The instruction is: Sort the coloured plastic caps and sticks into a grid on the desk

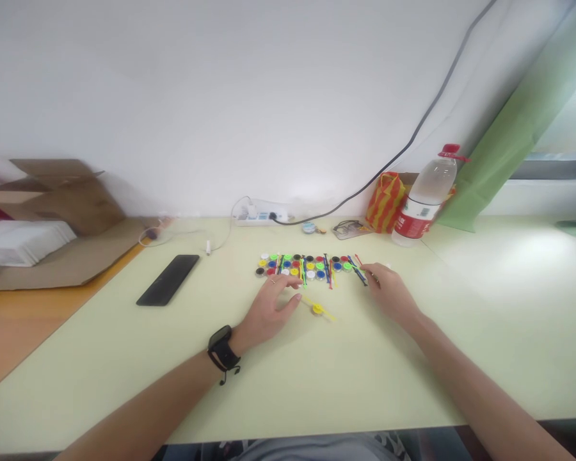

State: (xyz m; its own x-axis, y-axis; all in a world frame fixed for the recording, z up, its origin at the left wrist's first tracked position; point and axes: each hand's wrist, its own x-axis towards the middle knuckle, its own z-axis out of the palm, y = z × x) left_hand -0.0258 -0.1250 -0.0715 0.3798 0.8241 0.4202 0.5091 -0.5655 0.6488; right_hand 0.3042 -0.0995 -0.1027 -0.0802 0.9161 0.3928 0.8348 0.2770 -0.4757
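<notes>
My left hand [269, 307] is over the table with thumb and fingers apart, holding nothing. Just right of its thumb lies a yellow stick with a round yellow piece [317, 309] at its middle. Beyond the fingertips are rows of small round discs [311, 267] in black, white, red, blue, green and yellow. Thin coloured plastic sticks [327, 269] lie in bunches across these rows. At the right end, my right hand [388, 288] has its fingers bent together beside the last sticks [358, 271]. What is between its fingertips is too small to make out.
A black phone [168, 280] lies at left, near an opened cardboard box [72, 198] with white items. Along the wall are a power strip [262, 214] with cables, glasses [349, 227], a red-yellow striped bag [384, 202] and a large bottle [425, 198].
</notes>
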